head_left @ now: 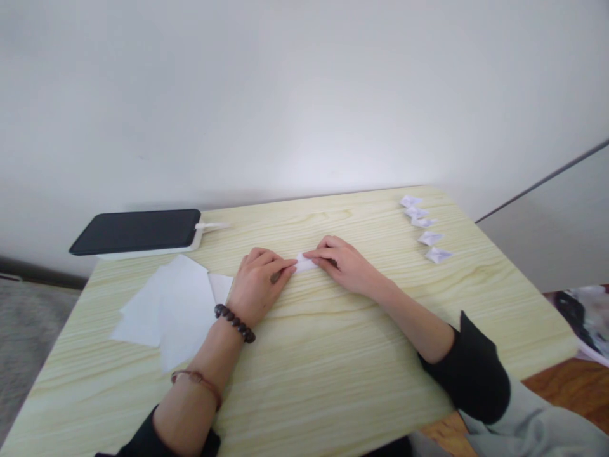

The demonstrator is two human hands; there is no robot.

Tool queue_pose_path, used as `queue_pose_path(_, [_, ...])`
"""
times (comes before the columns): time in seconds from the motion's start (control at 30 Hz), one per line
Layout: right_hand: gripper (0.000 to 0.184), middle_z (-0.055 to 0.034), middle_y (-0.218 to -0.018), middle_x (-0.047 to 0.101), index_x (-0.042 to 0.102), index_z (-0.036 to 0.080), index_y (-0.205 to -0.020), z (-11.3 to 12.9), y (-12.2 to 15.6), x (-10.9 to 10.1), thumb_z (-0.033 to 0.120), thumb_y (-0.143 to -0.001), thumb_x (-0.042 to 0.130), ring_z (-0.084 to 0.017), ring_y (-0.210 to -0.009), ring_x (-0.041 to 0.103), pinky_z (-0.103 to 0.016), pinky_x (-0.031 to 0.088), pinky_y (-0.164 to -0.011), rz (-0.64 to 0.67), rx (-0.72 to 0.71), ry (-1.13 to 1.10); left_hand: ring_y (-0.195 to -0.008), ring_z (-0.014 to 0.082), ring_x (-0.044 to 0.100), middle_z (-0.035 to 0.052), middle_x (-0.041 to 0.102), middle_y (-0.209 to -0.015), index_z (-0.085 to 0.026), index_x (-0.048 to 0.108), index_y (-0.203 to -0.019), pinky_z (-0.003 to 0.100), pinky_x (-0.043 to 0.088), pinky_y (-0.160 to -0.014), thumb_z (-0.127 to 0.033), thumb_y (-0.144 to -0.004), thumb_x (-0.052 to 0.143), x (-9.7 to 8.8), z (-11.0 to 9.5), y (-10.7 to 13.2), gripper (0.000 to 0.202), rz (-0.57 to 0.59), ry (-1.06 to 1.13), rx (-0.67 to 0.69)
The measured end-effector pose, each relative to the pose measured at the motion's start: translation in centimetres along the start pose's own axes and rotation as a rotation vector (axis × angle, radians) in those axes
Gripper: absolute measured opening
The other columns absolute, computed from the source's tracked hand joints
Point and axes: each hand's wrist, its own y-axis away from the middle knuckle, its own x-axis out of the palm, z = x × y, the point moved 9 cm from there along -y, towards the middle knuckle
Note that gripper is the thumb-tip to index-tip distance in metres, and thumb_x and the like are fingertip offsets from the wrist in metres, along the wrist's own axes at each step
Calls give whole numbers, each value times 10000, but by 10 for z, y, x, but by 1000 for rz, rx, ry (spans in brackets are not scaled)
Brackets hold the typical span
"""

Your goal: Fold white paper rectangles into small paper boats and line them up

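Note:
A small white folded paper strip [304, 262] lies on the light wooden table [333, 355], near its middle. My left hand [259, 282] rests on the table with fingers curled, its fingertips pressing the strip's left end. From the right, my right hand [345, 261] pinches and presses the strip's other end with bent fingers. Most of the paper is hidden under the fingers. A dark bead bracelet [235, 322] and a thin brown band [197, 381] sit on my left wrist.
Loose white paper sheets [166, 311] lie at the left of the table. A dark phone on a white stand [137, 231] sits at the back left corner. Several small folded paper pieces [425, 230] line the back right. A white wall rises behind the table.

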Motion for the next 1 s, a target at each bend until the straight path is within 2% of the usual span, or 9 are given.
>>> queue_pose_path(0.17, [234, -53, -901, 556, 672, 178, -1053, 0, -1, 0, 127, -901, 503, -150, -842, 545, -303, 451, -782, 8, 38, -13, -896, 224, 502, 45, 665, -798, -244, 729, -953, 400, 431, -814, -311, -874, 567, 0, 3, 0, 192, -2, -8, -17])
queue_pose_path(0.47, [110, -44, -933, 532, 577, 175, -944, -1, 3, -6, 169, -837, 549, -139, -774, 524, -282, 460, -727, -120, 117, -18, -955, 244, 489, 31, 658, -882, -263, 707, -931, 426, 376, -858, -323, -857, 592, -1, 4, 0, 149, 1, -52, -81])
queue_pose_path(0.6, [244, -78, -984, 535, 562, 158, -993, 2, 3, -5, 318, -814, 604, -184, -839, 539, -338, 460, -775, -156, 156, 74, -957, 239, 491, 26, 657, -883, -265, 703, -924, 415, 366, -848, -321, -864, 586, -1, 2, 0, 143, 6, -54, -74])
queue_pose_path(0.67, [292, -86, -1012, 527, 553, 160, -1017, 2, 3, -3, 336, -793, 622, -205, -883, 543, -364, 455, -806, -153, 171, 109, -959, 238, 492, 26, 657, -889, -262, 700, -924, 415, 362, -847, -316, -867, 583, 0, 2, 0, 141, 11, -52, -71])
queue_pose_path(0.83, [275, -67, -1037, 517, 540, 198, -1046, -1, 1, -1, 236, -785, 619, -199, -943, 528, -364, 444, -846, -106, 171, 50, -970, 237, 493, 22, 662, -908, -267, 694, -935, 418, 358, -849, -308, -874, 573, 1, 3, 0, 141, 22, -49, -57])
queue_pose_path(1.0, [313, -45, -1027, 478, 554, 201, -1062, -9, 0, -2, 82, -773, 558, -135, -819, 496, -316, 457, -780, -35, 191, -117, -966, 242, 498, 26, 667, -891, -266, 700, -920, 428, 363, -850, -301, -868, 576, 0, 2, -1, 139, 22, -54, -65])
